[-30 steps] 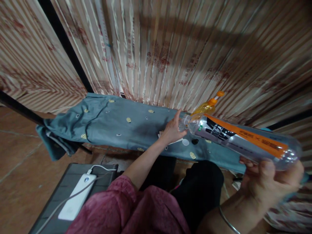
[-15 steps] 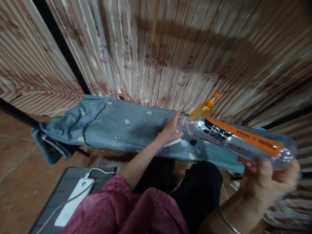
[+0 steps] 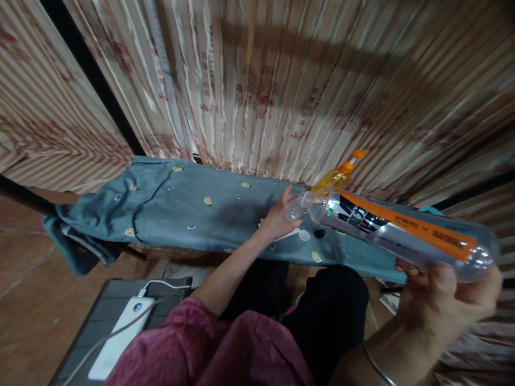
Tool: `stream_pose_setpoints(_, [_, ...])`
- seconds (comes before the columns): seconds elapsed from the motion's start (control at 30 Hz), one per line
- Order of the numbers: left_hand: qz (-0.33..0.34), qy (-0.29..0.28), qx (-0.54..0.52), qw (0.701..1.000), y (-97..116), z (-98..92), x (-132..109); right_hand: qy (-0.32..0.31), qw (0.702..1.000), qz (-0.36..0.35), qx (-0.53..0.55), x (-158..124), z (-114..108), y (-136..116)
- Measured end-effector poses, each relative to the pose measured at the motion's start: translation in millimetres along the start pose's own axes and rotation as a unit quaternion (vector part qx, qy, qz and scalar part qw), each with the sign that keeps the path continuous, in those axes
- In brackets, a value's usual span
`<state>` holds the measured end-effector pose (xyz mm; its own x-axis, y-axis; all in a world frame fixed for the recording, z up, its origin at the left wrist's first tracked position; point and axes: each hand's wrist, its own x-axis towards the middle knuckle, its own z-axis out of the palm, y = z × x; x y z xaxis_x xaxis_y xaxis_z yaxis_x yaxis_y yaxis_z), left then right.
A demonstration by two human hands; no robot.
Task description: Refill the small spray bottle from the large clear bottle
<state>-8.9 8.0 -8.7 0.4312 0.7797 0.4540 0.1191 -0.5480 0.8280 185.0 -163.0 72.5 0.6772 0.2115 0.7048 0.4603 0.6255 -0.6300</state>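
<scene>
My right hand (image 3: 446, 300) is closed round the base end of a large clear plastic bottle (image 3: 406, 230) with a silver, black and orange label. The bottle is tilted nearly level, its neck pointing left. At its mouth, my left hand (image 3: 277, 219) grips a small clear plastic container (image 3: 296, 208); whether it is a cup or a small bottle I cannot tell. Container and bottle neck appear to meet. Below them, on the grey-green cloth (image 3: 169, 206), lie a white spoon (image 3: 303, 235), partly hidden by my left hand, and a small black cap-like object (image 3: 319, 234).
Behind the large bottle stands a yellow bottle with an orange pump top (image 3: 333, 177). A striped curtain (image 3: 257, 80) hangs along the far side. At lower left, a white power bank (image 3: 123, 338) with a cable lies on a dark box (image 3: 90, 335). A black pole (image 3: 92, 69) slants at left.
The large bottle and my right hand have shifted slightly right in view. My left hand stays at the bottle's mouth with the small container. The camera view has moved a little.
</scene>
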Motion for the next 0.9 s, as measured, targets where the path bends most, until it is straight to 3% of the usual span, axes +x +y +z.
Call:
stream_pose_setpoints(0.2, [-0.031, 0.011, -0.001, 0.999, -5.7, 4.3, -10.5, 0.004, 1.000, 0.005, -0.012, -0.9, 1.3, -4.6])
stream_pose_setpoints(0.5, [-0.011, 0.019, -0.002, 1.000, -15.3, 10.6, -17.0, 0.016, 1.000, 0.003, -0.020, -2.2, 2.2, -6.3])
stream_pose_setpoints(0.9, [-0.006, 0.018, -0.015, 1.000, -12.1, 10.9, -18.6, 0.008, 1.000, 0.015, -0.014, -7.6, 6.3, -12.9])
